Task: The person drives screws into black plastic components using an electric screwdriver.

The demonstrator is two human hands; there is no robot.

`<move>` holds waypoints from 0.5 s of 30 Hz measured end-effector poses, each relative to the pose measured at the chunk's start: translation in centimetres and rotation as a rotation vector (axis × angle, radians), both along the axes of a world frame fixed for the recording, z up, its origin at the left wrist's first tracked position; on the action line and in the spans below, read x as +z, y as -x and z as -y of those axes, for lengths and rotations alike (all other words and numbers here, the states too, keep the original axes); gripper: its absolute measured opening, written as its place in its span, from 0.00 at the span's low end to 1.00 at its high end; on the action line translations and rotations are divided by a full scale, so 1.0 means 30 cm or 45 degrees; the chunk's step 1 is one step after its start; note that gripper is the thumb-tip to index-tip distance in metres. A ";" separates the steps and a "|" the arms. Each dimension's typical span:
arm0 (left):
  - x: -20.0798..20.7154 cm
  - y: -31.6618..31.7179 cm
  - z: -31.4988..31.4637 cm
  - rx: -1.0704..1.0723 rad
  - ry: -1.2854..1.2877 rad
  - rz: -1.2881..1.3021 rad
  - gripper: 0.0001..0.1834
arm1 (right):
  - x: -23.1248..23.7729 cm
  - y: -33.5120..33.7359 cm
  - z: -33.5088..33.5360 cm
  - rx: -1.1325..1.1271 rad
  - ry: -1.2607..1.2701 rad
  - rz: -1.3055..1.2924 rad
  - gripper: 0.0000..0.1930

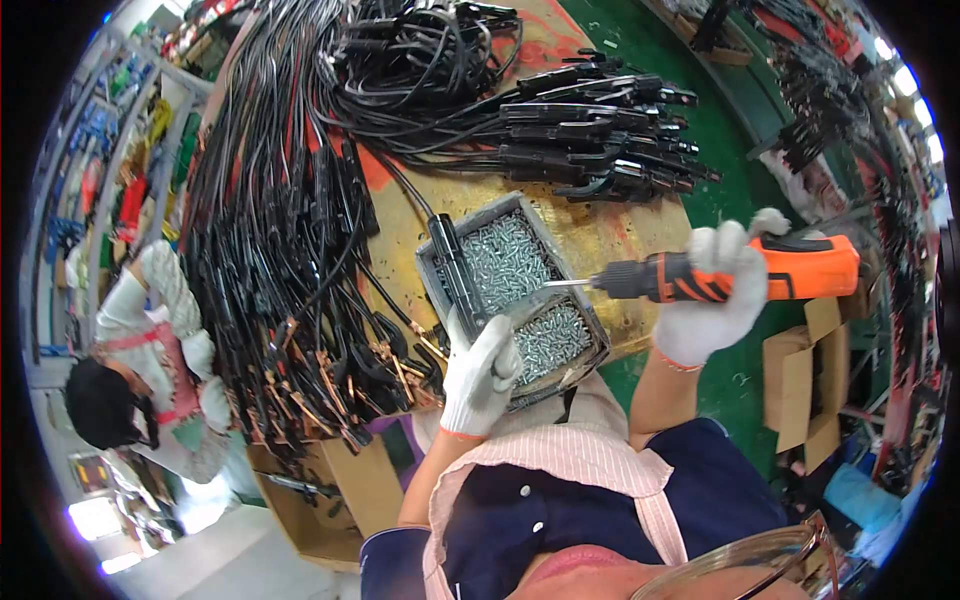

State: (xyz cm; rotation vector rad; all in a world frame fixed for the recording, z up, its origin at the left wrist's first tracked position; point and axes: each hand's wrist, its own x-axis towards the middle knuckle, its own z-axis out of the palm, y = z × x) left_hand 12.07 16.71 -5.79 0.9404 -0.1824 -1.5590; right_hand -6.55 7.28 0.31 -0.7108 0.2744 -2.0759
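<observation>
My left hand (pixel 480 378), in a white knit glove, is closed around the lower end of a black welding electrode holder (pixel 457 268). A cable runs from its far end toward the pile. Gloved as well, my right hand (pixel 710 305) grips an orange and black cordless screwdriver (pixel 815 268). Its long bit points left, with the tip over a grey tray (pixel 598 328) and close to my left fingers. Small silver screws (pixel 505 258) fill the tray in two heaps. The holder lies across the tray's left side. Whether a screw sits on the bit is too small to tell.
Black cables with handles and copper ends (pixel 310 370) heap on the table's left. More black electrode holders (pixel 600 135) lie at the far side. Cardboard boxes (pixel 350 490) (pixel 800 380) stand at lower left and right. A co-worker (pixel 150 370) is at the left.
</observation>
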 end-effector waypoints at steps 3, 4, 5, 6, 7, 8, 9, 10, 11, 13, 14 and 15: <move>0.103 0.065 0.100 -0.017 0.071 -0.044 0.27 | 0.005 0.112 -0.013 -0.226 0.035 0.027 0.38; 0.122 0.094 0.153 -0.071 0.149 -0.075 0.27 | 0.006 0.143 -0.019 -0.327 0.069 -0.103 0.39; 0.200 0.150 0.226 -0.063 0.148 0.027 0.10 | 0.004 0.165 -0.026 -0.341 0.075 -0.098 0.39; 0.184 0.169 0.304 -0.147 0.324 -0.058 0.10 | 0.003 0.179 -0.036 -0.421 0.026 -0.115 0.37; 0.208 0.212 0.394 -0.096 0.363 -0.102 0.09 | 0.000 0.197 -0.046 -0.500 -0.022 -0.137 0.35; 0.220 0.238 0.482 -0.073 0.421 -0.170 0.07 | -0.023 0.231 -0.054 -0.424 -0.069 -0.184 0.29; 0.217 0.261 0.576 -0.016 0.477 -0.232 0.07 | -0.012 0.222 -0.058 -0.418 -0.057 -0.189 0.29; 0.235 0.311 0.654 0.065 0.457 -0.195 0.06 | -0.002 0.230 -0.062 -0.480 -0.111 -0.201 0.26; 0.225 0.322 0.718 0.035 0.532 -0.292 0.06 | 0.012 0.219 -0.065 -0.522 -0.168 -0.223 0.23; 0.200 0.326 0.779 -0.254 0.394 -0.315 0.16 | 0.011 0.204 -0.066 -0.478 -0.166 -0.253 0.22; 0.196 0.335 0.760 -0.371 0.462 -0.218 0.24 | 0.006 0.202 -0.063 -0.474 -0.217 -0.275 0.22; 0.202 0.343 0.709 -0.485 0.522 -0.115 0.32 | 0.001 0.194 -0.061 -0.466 -0.273 -0.296 0.22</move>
